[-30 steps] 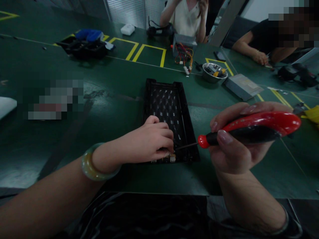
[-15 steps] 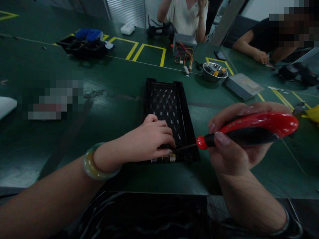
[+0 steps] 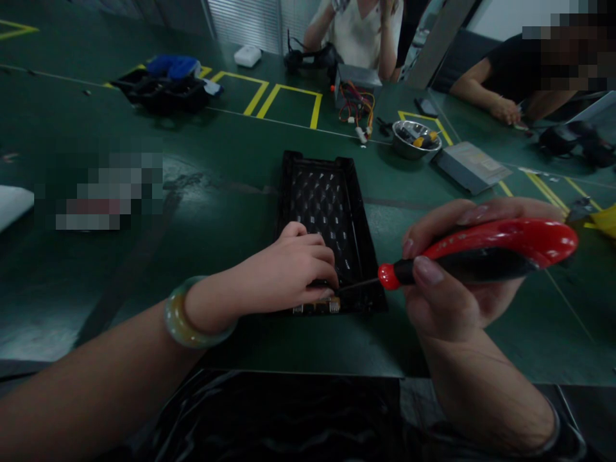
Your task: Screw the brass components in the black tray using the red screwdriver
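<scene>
Screwdriver (image 3: 481,242) leftward (long axis slightly tip-down)

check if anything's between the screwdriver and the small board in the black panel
Nothing visible stands between the screwdriver in the right hand and the right end of the small board in the black panel. The left hand, just left of the tip, hides part of the board; contact is unclear.

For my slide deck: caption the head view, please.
Right hand holds a red-and-black screwdriver, its shaft over the near end of a black casing, beside the left hand.
</scene>
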### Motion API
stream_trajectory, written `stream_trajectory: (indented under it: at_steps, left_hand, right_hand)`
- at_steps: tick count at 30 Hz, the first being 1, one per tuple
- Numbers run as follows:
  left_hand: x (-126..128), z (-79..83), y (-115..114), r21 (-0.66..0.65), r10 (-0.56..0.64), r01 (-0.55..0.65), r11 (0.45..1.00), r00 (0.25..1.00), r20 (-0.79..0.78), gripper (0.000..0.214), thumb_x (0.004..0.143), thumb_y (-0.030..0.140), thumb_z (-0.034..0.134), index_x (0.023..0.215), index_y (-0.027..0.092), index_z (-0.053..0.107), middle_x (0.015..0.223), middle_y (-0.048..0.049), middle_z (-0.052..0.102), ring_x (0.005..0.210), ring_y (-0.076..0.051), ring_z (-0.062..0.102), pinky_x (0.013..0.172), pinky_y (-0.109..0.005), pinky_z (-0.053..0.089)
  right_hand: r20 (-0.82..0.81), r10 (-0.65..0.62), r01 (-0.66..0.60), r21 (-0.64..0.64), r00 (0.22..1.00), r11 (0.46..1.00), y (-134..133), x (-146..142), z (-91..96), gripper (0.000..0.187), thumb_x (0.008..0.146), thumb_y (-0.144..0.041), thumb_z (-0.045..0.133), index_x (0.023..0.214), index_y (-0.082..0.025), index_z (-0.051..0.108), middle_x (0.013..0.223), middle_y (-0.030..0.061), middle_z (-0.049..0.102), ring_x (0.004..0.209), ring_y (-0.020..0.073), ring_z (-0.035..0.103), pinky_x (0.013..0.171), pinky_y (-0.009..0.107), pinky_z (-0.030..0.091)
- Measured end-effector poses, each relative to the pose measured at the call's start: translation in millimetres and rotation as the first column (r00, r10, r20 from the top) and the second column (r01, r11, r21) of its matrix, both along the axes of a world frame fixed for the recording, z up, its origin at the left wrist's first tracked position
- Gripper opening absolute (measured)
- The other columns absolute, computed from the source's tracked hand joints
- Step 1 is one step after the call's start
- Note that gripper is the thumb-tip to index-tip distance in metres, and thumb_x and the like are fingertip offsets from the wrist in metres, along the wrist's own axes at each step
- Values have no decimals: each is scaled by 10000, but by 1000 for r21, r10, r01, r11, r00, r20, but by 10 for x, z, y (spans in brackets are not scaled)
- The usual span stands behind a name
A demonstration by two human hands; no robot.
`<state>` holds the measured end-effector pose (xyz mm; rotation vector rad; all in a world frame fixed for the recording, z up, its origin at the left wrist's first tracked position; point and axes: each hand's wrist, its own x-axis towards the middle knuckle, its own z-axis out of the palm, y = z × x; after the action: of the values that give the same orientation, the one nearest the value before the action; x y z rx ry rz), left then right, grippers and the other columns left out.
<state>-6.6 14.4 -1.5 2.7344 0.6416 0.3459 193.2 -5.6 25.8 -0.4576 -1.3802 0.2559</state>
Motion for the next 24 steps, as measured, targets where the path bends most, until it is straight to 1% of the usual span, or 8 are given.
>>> stream_trajectory:
  at_steps: [3,5,8,10,12,14,19,24]
  left_hand:
    - [6,7,6,-11,-1,1,1000,1000,-3,144,971,387,677,1003,282,771,1011,17,748,997,-199,608,913,-423,235]
    - [10,13,9,-28,-3,3,1000,1000,-4,143,973,383,675,996,279,770,997,23,747,998,-199,611,911,-418,235]
    - [10,14,12,-52,4,-3,999,1000,10,142,973,378,674,1004,276,769,1008,28,751,996,-196,613,909,-412,235]
    - [8,13,14,-68,9,-9,998,1000,10,137,973,371,674,1003,277,769,1028,26,755,1003,-196,614,911,-409,233]
    - [5,11,16,-82,12,-12,997,1000,2,127,967,366,682,990,277,770,1027,23,758,1014,-196,616,916,-409,229]
    - [4,11,19,-92,9,-9,996,1000,-7,122,964,366,688,988,280,771,1015,23,756,1020,-195,619,923,-409,224]
    - [7,11,21,-100,5,-5,995,1000,4,132,975,364,671,994,283,774,1026,20,756,1014,-188,623,915,-403,225]
    - [5,6,24,-113,2,-1,994,1000,8,114,964,350,686,996,282,772,1006,28,760,1003,-188,624,910,-396,231]
  right_hand:
    - [38,32,-33,24,999,999,42,19,8,446,676,-394,865,1050,-315,635,864,-29,530,499,76,487,341,248,373]
    - [105,94,-96,11,990,995,63,61,-3,506,663,-437,882,1084,-326,625,822,-33,548,493,95,493,355,269,420]
    - [250,200,-167,-150,947,975,56,144,-31,582,687,-472,863,1191,-343,601,833,-16,618,579,155,575,469,342,550]
    - [299,238,-156,-275,924,949,39,187,-50,572,744,-491,811,1252,-340,596,976,23,671,705,199,643,582,403,610]
    - [277,248,-152,-325,928,933,40,206,-68,508,794,-513,752,1246,-332,609,1128,48,669,764,210,659,633,435,621]
    - [227,258,-178,-324,939,929,68,202,-87,459,815,-528,720,1212,-323,614,1139,49,664,719,190,641,602,418,604]
    - [160,353,-316,-218,922,924,152,155,-129,482,821,-488,730,1228,-297,556,767,-26,602,523,131,520,437,302,486]
    - [215,217,-170,-216,952,961,100,154,-111,451,814,-468,774,1189,-348,554,887,-22,619,644,141,582,546,321,547]
